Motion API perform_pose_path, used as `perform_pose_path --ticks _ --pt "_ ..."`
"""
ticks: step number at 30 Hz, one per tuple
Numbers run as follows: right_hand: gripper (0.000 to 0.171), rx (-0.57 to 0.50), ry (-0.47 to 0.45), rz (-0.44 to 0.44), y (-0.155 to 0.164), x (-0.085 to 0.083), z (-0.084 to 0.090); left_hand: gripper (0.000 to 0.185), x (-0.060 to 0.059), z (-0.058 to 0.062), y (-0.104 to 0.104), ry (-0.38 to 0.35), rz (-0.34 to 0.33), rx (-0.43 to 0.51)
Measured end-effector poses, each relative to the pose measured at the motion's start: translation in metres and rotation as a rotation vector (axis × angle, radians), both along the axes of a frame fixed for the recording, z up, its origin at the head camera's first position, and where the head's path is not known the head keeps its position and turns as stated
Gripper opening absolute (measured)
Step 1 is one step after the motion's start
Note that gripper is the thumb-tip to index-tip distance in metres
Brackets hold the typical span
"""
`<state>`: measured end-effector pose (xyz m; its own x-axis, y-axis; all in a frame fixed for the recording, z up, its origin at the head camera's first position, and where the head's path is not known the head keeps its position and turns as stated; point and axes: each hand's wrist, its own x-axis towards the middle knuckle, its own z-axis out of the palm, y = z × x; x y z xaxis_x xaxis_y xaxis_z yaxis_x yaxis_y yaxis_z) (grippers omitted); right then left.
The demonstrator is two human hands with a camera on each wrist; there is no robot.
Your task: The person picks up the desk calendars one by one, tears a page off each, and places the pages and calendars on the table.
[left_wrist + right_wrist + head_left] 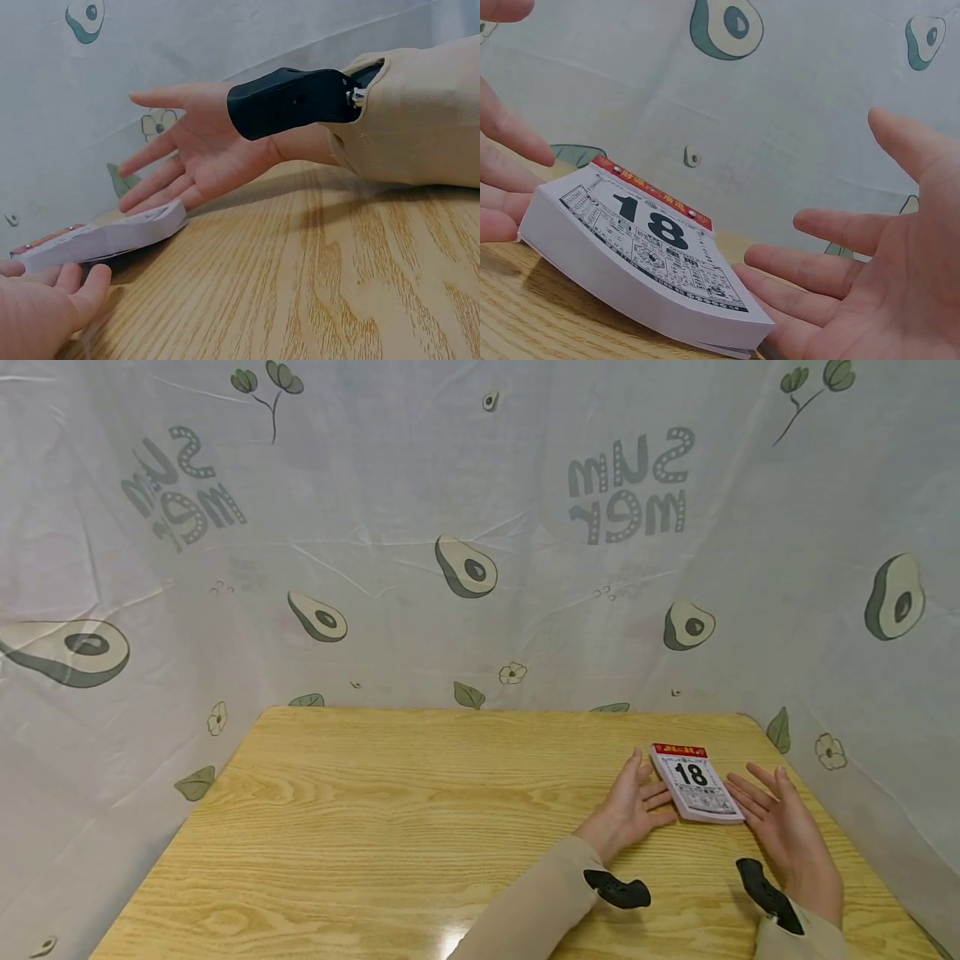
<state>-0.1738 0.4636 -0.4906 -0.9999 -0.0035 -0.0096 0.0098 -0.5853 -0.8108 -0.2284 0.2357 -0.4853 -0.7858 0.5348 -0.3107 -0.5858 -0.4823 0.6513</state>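
A thick tear-off calendar with a red top band and a large black 18 lies near the right side of the wooden table. On its left side is my left hand, fingers extended, fingertips right at the calendar's edge. Along the opposite edge my right hand stands with palm turned inward and fingers spread. In the right wrist view the calendar sits between both hands, its near edge tilted and a shadow under its left corner. Neither hand's fingers curl round it.
The wooden table has a pale cloth with avocado and leaf prints behind it and at both sides. A black wrist-worn device sits at the left sleeve, and another black device at the right sleeve.
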Motion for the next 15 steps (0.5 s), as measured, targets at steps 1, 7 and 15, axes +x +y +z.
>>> perform_pose_path --ticks 1,7,15 --pt "0.084 -0.007 -0.002 0.001 0.0002 -0.0002 0.0002 0.099 0.0001 -0.0001 -0.0002 0.003 0.000 -0.002" --pt "0.083 -0.027 -0.023 0.010 0.0004 -0.0002 0.0005 0.097 -0.0011 -0.0014 -0.0009 0.001 0.001 -0.007" --pt "0.077 0.008 -0.002 0.042 -0.0006 0.0012 0.0015 0.092 -0.0031 -0.0055 0.0003 0.008 -0.013 -0.005"
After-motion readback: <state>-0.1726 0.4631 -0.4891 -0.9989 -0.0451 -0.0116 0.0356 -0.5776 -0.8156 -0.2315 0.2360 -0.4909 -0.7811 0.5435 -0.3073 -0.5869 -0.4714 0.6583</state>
